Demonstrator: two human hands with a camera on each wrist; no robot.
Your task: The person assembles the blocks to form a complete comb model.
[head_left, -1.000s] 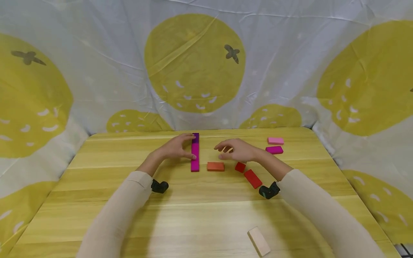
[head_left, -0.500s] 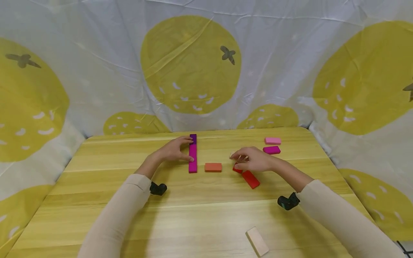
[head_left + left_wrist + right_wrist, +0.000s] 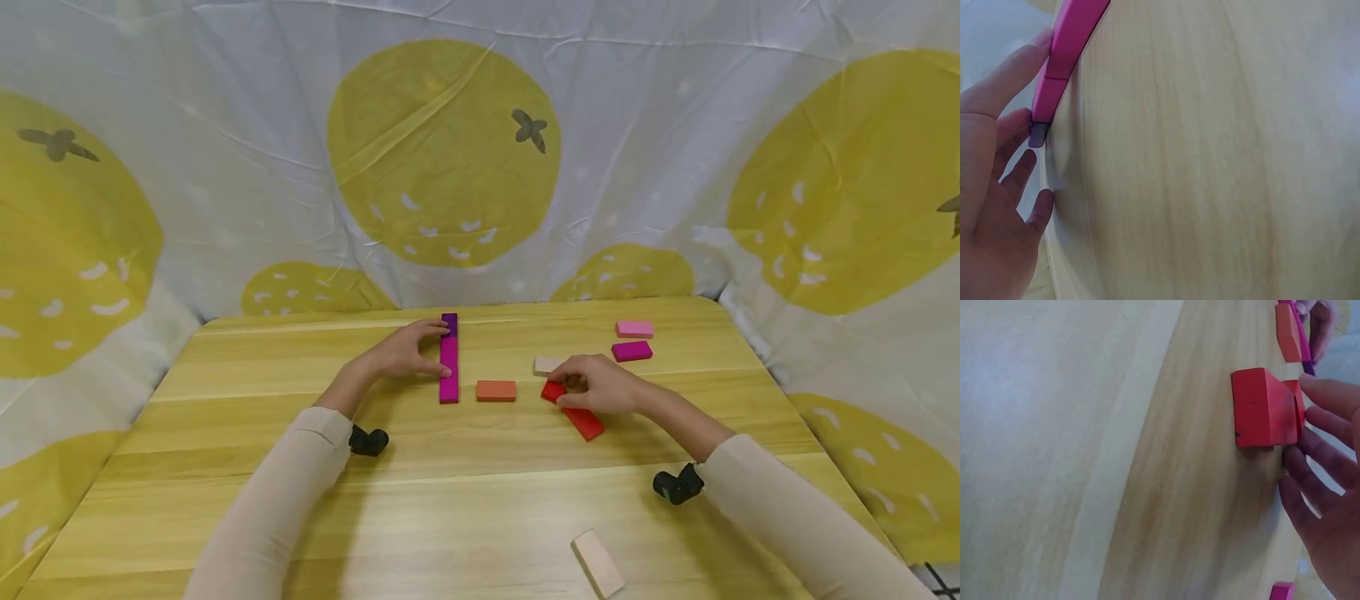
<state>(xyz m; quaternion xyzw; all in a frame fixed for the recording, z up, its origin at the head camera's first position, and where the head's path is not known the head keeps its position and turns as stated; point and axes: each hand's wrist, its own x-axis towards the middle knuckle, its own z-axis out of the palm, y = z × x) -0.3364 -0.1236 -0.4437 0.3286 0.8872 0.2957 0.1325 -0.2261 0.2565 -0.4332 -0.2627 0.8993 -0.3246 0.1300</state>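
A row of magenta blocks (image 3: 448, 387) ends in a purple block (image 3: 449, 320) at its far end. My left hand (image 3: 401, 348) lies along the row's left side, its thumb touching the magenta part and its fingers by the purple end. Farther right, my right hand (image 3: 606, 385) has its thumb and fingertips at opposite edges of a small-looking red block (image 3: 552, 390), pinching it on the table. A second red block (image 3: 583, 423) lies just nearer, partly under the hand, and looms large in the right wrist view. A plain wooden block (image 3: 546, 366) sits behind the fingertips, partly covered.
An orange block (image 3: 496, 391) lies between the hands. At the back right are a pink block (image 3: 634, 329) and a magenta block (image 3: 632, 351). Another plain wooden block (image 3: 597, 563) lies near the front. Patterned cloth (image 3: 450, 150) hangs behind the wooden table (image 3: 450, 517).
My right hand has moved right and nearer, from above the orange block to the red block, bringing the plain wooden block behind it into view. The left hand has stayed by the row.
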